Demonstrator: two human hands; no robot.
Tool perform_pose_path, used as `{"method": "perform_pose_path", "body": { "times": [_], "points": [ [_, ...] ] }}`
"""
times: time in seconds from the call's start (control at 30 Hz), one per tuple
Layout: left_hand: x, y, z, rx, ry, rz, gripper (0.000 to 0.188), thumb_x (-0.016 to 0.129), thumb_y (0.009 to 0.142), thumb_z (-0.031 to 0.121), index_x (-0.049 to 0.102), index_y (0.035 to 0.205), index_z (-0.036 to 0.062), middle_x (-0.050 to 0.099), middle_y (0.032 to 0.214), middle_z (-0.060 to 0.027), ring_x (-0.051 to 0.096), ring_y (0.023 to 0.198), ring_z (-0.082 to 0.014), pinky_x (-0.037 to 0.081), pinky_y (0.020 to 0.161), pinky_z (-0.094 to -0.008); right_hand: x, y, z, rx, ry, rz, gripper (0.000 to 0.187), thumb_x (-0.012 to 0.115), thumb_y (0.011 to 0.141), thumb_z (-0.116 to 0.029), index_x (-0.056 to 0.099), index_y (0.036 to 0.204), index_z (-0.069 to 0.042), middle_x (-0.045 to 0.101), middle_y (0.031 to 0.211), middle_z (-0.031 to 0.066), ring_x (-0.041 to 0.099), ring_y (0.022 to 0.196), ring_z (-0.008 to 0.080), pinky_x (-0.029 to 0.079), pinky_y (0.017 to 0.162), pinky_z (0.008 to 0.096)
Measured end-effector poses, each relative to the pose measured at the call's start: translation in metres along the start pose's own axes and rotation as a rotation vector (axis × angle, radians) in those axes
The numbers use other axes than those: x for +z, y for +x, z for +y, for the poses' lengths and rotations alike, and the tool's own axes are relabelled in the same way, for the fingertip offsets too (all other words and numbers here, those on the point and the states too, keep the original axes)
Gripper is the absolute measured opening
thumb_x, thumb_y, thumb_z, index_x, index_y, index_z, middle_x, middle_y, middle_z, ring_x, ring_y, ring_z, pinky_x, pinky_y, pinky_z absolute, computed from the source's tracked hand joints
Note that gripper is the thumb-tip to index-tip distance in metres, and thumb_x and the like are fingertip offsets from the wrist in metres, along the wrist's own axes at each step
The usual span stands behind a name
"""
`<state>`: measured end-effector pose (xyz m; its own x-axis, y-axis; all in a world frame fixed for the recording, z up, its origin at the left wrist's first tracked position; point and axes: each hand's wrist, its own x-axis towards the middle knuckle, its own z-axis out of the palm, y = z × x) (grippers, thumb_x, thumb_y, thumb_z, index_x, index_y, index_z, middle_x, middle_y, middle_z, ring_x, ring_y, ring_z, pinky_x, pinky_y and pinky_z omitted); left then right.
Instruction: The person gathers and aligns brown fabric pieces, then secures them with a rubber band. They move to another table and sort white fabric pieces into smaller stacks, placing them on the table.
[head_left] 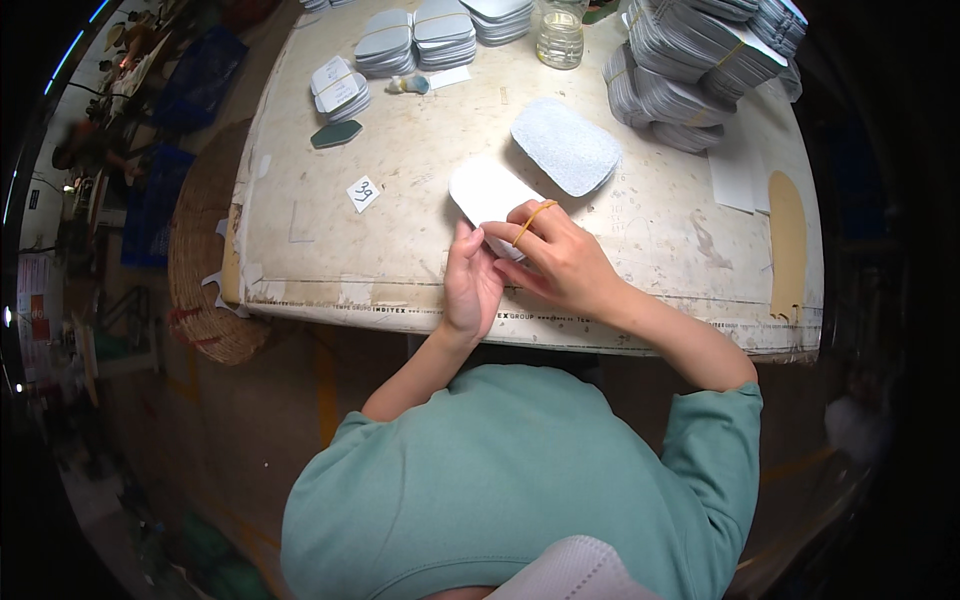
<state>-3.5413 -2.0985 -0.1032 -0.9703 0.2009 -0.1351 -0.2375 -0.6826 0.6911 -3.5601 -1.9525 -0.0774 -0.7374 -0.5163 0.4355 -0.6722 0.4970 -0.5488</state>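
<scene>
A white rounded-corner piece (490, 190) is tilted up over the table, its near end between my hands. Whether it is one sheet or several, I cannot tell. My left hand (473, 285) is closed on its near left edge, thumb upward. From the right, my right hand (560, 260) pinches the near end with thumb and fingertips, and a yellow rubber band (533, 223) is looped over its fingers. Just beyond lies a small stack of light grey rounded pieces (567, 145), apart from both hands.
Banded stacks of grey pieces (415, 42) stand at the back left, with a taller pile (690, 70) at the back right. A glass jar (560, 38) sits between them. Leftward lie a dark green piece (336, 134) and a paper tag (363, 194). A tan template (788, 245) lies right.
</scene>
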Motion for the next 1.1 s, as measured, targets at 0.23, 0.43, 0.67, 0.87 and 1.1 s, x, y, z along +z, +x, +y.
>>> {"method": "perform_pose_path", "body": {
  "times": [0.23,0.43,0.67,0.87,1.1],
  "points": [
    [0.001,0.002,-0.003,0.045,-0.021,-0.028,0.057,0.039,0.095,0.033,0.028,0.142,0.0031,0.040,0.138,-0.0144,0.039,0.131,-0.0228,0.034,0.109,-0.0384,-0.026,0.009,0.011,0.050,0.228,0.006,0.028,0.065,0.075,0.000,0.068,0.102,-0.006,0.062,0.092,0.0071,0.063,0.080,0.0210,0.052,0.068,0.0297],
    [0.003,0.002,-0.003,0.065,-0.028,-0.039,0.063,0.039,0.094,0.033,0.022,0.146,0.0026,0.035,0.144,-0.0152,0.036,0.135,-0.0249,0.030,0.113,-0.0396,-0.056,0.014,0.032,0.198,0.301,0.165,0.027,0.058,0.080,0.007,0.072,0.101,-0.005,0.065,0.094,0.0059,0.064,0.080,0.0126,0.052,0.067,0.0245],
    [0.003,0.001,-0.001,0.052,0.012,-0.026,0.065,0.039,0.093,0.033,0.020,0.147,0.0018,0.033,0.145,-0.0154,0.036,0.135,-0.0259,0.030,0.112,-0.0406,-0.062,0.016,0.064,0.428,0.001,0.430,0.024,0.060,0.086,0.000,0.070,0.107,-0.004,0.058,0.104,0.0067,0.057,0.083,0.0101,0.048,0.068,0.0208],
    [0.002,0.002,-0.002,0.052,-0.015,-0.024,0.065,0.040,0.093,0.034,0.021,0.146,0.0014,0.036,0.143,-0.0151,0.037,0.133,-0.0255,0.030,0.112,-0.0399,-0.031,0.015,0.061,0.285,-0.406,0.261,0.082,0.077,0.067,-0.039,0.046,0.139,-0.015,0.051,0.126,0.0179,0.047,0.119,0.0349,0.034,0.101,0.0476],
    [0.002,0.002,-0.003,0.057,-0.002,-0.025,0.061,0.040,0.094,0.036,0.026,0.143,0.0009,0.038,0.140,-0.0157,0.039,0.131,-0.0248,0.032,0.111,-0.0396,-0.043,0.023,0.062,0.274,-0.245,0.274,0.073,0.078,0.069,-0.025,0.050,0.136,-0.014,0.053,0.125,0.0126,0.051,0.114,0.0321,0.039,0.097,0.0426]
  ]
}}
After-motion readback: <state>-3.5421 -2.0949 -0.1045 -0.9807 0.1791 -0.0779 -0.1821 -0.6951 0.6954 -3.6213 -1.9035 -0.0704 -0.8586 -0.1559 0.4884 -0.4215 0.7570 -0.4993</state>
